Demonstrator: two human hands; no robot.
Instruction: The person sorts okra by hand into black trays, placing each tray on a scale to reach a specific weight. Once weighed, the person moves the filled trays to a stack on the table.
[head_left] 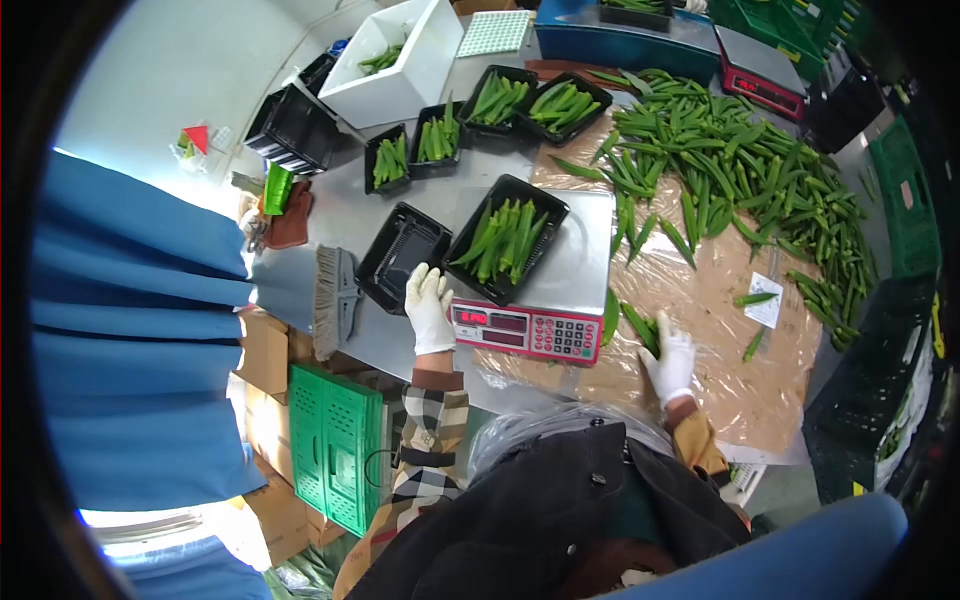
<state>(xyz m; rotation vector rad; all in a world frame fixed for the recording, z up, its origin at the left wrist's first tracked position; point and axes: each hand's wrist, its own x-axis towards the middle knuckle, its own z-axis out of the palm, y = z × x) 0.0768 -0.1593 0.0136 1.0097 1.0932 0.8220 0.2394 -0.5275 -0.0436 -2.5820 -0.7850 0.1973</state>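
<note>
My left hand (430, 310), in a white glove, is by the scale's left front corner. Its fingers are extended and slightly bent at the edge of a black plastic tray (378, 258) whose ribbed bottom shows. Beside that tray, a second black tray (550, 212) filled with okra (508, 240) rests at a slant on the digital scale (582, 270), whose red display is lit. My right hand (672, 365), also gloved, is low over the plastic-covered cardboard (730, 385), thumb and fingers apart. Its fingertips are right at a few loose okra pods (640, 328).
A large okra pile (725, 160) covers the back right of the table. Several filled trays (438, 137) stand behind the scale, near a white foam box (400, 75). A brush (335, 300) lies at the left edge. Another scale (762, 75) stands at the back right.
</note>
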